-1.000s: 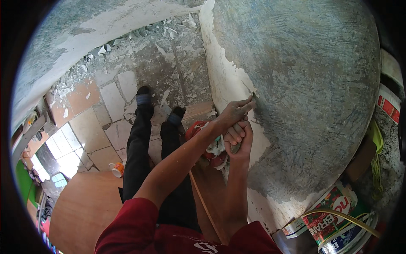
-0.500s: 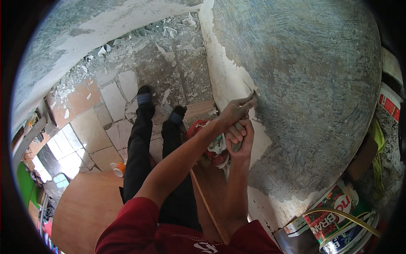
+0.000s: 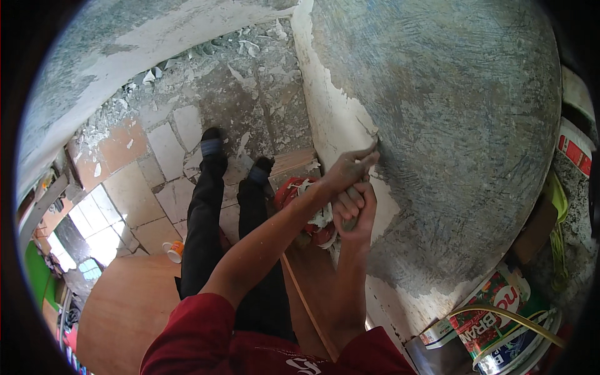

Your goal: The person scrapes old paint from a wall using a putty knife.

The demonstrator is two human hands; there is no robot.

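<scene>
Both my hands are together on a scraper against the wall on the right. My right hand (image 3: 356, 206) wraps round its grey handle (image 3: 349, 223), the butt of which shows below the fingers. Farther up, my left hand (image 3: 350, 170) grips the front of the tool, fingers pressed together toward the wall. Most of the blade is hidden by the fingers; its tip meets the edge of a white paint layer (image 3: 340, 112). Beyond that edge the wall (image 3: 450, 125) is bare, grey-blue and scratched.
Paint flakes and debris (image 3: 247, 47) litter the tiled floor (image 3: 134, 187). A red-and-white bundle (image 3: 320, 232) lies below my hands. An orange-and-white cup (image 3: 174, 251) is beside a round wooden board (image 3: 128, 306). Paint cans (image 3: 494, 312) and a yellow-green strap (image 3: 558, 206) are at right.
My hands and the scraper have shifted very slightly toward me along the paint edge. The grip looks the same.
</scene>
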